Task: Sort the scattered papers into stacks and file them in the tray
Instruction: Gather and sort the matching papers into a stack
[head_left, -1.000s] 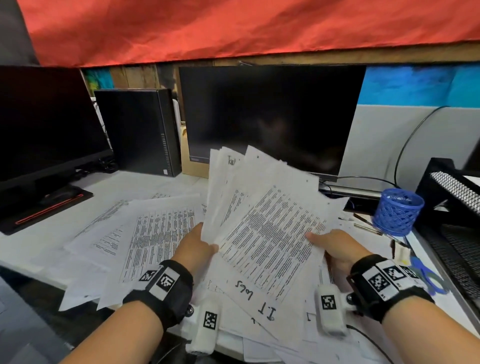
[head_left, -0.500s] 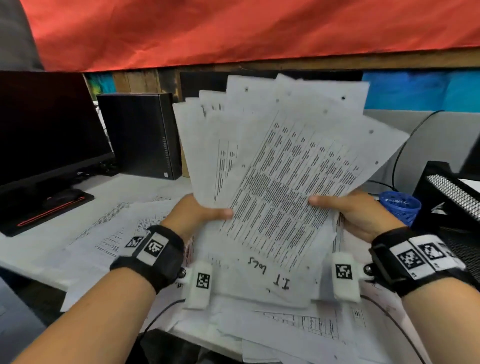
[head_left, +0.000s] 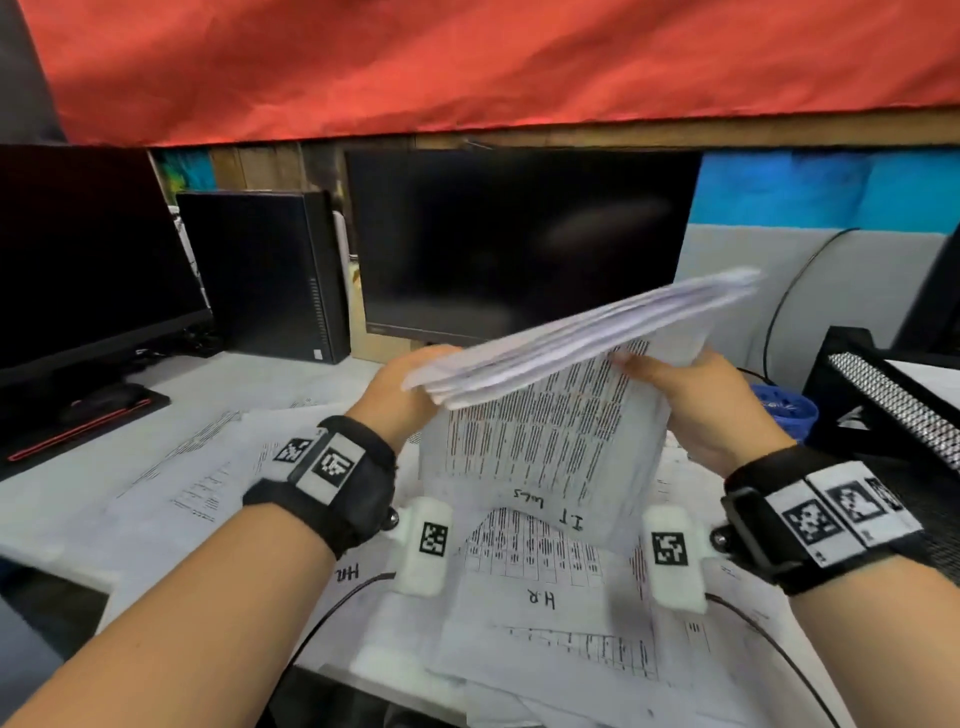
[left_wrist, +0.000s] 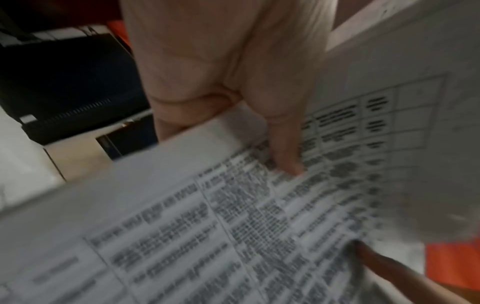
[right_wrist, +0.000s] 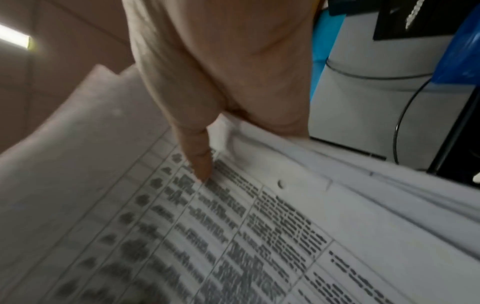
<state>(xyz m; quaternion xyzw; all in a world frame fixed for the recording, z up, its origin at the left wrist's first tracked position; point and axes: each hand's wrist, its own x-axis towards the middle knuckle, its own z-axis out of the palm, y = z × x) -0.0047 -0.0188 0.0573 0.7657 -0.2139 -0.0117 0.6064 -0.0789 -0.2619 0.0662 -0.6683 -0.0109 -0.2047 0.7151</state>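
Fingers of my left hand and right hand clamp opposite edges of the paper stack, thumbs pressed on its printed face. Thin, limp white sheets carry dense black tables; the top edges are motion-blurred, apparently bent forward. Half a second ago the stack stood fanned upright; it now sits lower above the loose sheets on the desk. Right of it is the black mesh tray.

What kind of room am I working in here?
Most likely an office desk: two dark monitors, a small black desktop computer, a black mesh filing tray and printed papers.
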